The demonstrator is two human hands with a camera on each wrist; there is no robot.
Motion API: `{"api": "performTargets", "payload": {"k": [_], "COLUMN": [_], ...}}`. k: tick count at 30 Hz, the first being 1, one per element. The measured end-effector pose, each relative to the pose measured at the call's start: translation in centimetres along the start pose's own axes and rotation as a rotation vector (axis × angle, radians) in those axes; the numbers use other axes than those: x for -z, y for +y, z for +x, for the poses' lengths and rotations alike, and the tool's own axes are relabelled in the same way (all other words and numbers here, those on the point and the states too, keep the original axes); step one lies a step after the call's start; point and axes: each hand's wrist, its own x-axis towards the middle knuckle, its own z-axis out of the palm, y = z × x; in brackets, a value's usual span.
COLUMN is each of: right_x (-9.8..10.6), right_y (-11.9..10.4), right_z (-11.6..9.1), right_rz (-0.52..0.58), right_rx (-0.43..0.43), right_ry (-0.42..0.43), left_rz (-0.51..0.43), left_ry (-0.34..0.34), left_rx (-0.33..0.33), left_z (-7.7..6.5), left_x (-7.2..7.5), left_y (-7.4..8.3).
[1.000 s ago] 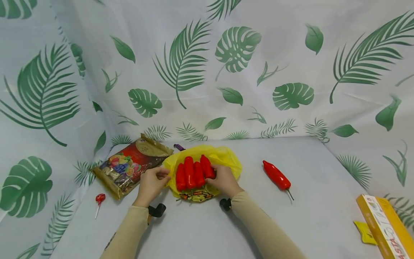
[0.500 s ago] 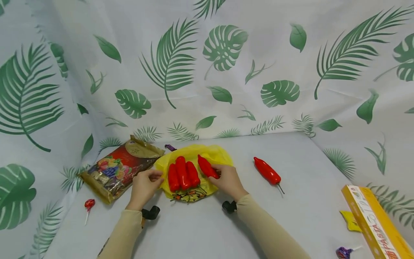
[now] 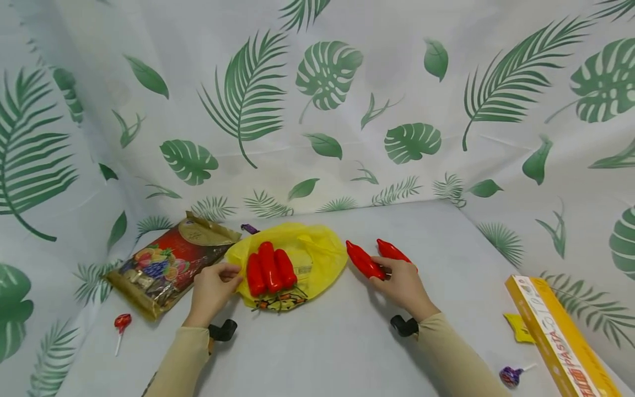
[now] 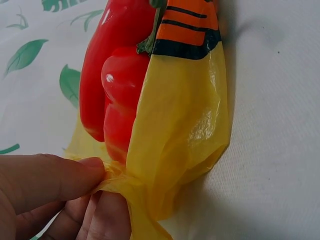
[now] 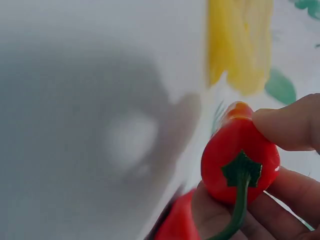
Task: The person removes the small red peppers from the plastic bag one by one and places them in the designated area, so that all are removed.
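Your right hand (image 3: 403, 286) pinches a red chili pepper (image 3: 363, 260) above the worktop (image 3: 317, 353), towards its far edge, between the yellow plastic bag (image 3: 319, 273) and a loose pepper (image 3: 392, 250). Your left hand (image 3: 212, 289) pinches the bag's left rim; three more peppers (image 3: 269, 268) lie on it. You seem to be at the placing step; the next move likely calls for gentle lowering, clear of the loose one.
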Motion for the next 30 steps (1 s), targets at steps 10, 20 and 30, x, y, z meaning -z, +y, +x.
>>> {"api": "performTargets", "payload": {"k": [10,20,30], "right_x": [1.0,3.0,1.1], "right_y": [3.1,4.8,1.7], "right_z": [0.5,1.0,1.9], "right_rz": [-0.095,-0.133,-0.092], "right_rx": [-0.032,-0.104,0.023], "right_ry": [-0.022,-0.056,0.104], "left_rz": [0.018,-0.008,-0.016], "left_ry": [0.003,0.002,0.011], "left_rx": [0.032,0.014,0.033], "left_z": [-0.4,0.2,0.5], "left_x": [0.7,-0.1,-0.1], "left_y": [-0.5,0.4,0.2]}}
